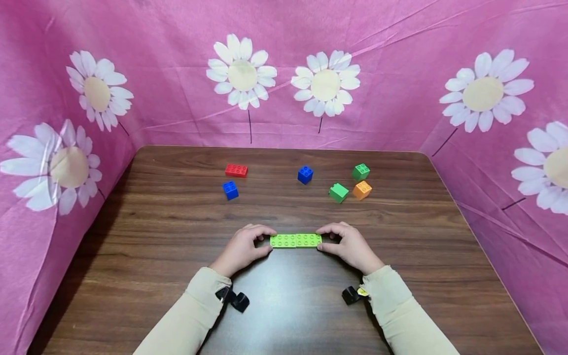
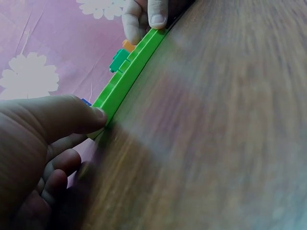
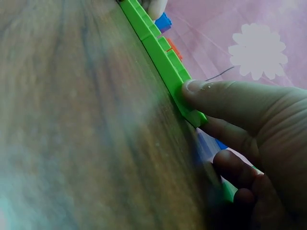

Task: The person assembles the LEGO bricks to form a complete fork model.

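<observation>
Two lime green building bricks lie end to end, studs up, in a row across the table. My left hand (image 1: pixel 243 246) pinches the outer end of the left lime brick (image 1: pixel 283 241), thumb on the near side and a finger on the far side. At the other end, my right hand (image 1: pixel 350 246) grips the right lime brick (image 1: pixel 308 240) the same way. A thin seam shows where the two bricks meet. In the left wrist view the left thumb (image 2: pixel 86 115) presses the near side of the row; in the right wrist view the right thumb (image 3: pixel 216 96) does likewise.
Beyond the hands on the wooden table (image 1: pixel 155 236) lie a red brick (image 1: pixel 236 170), a blue brick (image 1: pixel 230 190), another blue brick (image 1: pixel 305 174), two green bricks (image 1: pixel 338 193) and an orange brick (image 1: pixel 362 190). Pink cloth (image 1: pixel 284 128) with daisies stands behind the table.
</observation>
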Demonstrator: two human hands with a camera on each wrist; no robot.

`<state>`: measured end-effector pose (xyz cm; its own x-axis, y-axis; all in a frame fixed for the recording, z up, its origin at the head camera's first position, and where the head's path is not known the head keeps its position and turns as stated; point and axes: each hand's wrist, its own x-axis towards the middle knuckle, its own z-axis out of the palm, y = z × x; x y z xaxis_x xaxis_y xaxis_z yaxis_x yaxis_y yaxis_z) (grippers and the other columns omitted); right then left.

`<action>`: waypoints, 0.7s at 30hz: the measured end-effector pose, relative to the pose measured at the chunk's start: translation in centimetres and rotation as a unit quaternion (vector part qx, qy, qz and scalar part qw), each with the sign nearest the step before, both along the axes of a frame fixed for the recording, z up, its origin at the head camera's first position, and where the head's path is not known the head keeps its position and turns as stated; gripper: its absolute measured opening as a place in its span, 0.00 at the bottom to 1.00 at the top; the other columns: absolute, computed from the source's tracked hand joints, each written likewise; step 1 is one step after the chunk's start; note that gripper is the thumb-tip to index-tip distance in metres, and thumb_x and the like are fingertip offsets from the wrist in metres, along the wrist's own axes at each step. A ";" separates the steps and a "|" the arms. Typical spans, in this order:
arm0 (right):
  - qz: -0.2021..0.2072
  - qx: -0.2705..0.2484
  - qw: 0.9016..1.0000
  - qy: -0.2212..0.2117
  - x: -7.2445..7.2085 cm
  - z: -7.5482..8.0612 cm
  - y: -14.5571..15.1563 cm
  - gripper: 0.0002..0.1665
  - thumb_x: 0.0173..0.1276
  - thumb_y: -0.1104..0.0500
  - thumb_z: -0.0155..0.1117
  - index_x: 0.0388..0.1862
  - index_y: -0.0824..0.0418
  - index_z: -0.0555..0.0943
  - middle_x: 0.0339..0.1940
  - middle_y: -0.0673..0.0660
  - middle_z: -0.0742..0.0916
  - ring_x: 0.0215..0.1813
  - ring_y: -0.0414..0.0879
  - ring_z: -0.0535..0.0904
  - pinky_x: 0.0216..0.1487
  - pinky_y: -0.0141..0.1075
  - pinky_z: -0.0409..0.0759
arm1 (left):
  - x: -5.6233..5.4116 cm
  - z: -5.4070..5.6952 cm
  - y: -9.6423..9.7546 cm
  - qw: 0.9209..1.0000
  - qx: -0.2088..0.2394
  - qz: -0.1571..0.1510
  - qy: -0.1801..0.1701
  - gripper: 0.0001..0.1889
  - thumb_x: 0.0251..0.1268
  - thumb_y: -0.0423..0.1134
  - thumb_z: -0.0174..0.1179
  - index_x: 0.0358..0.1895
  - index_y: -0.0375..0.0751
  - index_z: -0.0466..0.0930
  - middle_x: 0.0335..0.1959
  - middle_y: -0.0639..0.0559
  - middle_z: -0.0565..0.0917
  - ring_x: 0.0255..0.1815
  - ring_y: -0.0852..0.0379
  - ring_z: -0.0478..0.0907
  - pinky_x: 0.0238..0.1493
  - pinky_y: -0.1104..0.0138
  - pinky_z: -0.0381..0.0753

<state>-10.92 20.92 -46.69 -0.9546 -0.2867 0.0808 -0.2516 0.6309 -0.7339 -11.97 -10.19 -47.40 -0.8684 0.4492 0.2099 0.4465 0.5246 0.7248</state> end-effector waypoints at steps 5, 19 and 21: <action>0.003 0.006 1.000 -0.006 -0.1 -0.1 0.0 0.18 0.58 0.55 0.79 0.48 0.46 0.88 0.44 0.42 0.85 0.43 0.42 0.76 0.45 0.38 0.76 | 0.0 -0.1 -0.1 1.000 0.001 0.000 -0.001 0.16 0.56 0.34 0.73 0.49 0.47 0.87 0.44 0.59 0.86 0.39 0.59 0.76 0.44 0.66 0.76; 0.010 0.006 1.000 0.008 -0.2 -0.2 0.0 0.18 0.59 0.55 0.79 0.49 0.45 0.88 0.45 0.42 0.86 0.43 0.41 0.76 0.45 0.38 0.76 | -0.1 -0.3 -0.2 1.000 0.000 -0.007 -0.004 0.16 0.56 0.34 0.72 0.50 0.47 0.86 0.46 0.58 0.86 0.41 0.59 0.76 0.45 0.65 0.77; 0.009 0.008 1.000 0.005 -0.1 -0.2 0.0 0.18 0.59 0.55 0.79 0.49 0.45 0.87 0.45 0.41 0.86 0.43 0.41 0.76 0.46 0.38 0.76 | -0.1 -0.3 -0.3 1.000 -0.001 -0.008 -0.003 0.16 0.57 0.34 0.72 0.50 0.47 0.86 0.46 0.58 0.86 0.41 0.59 0.77 0.45 0.65 0.78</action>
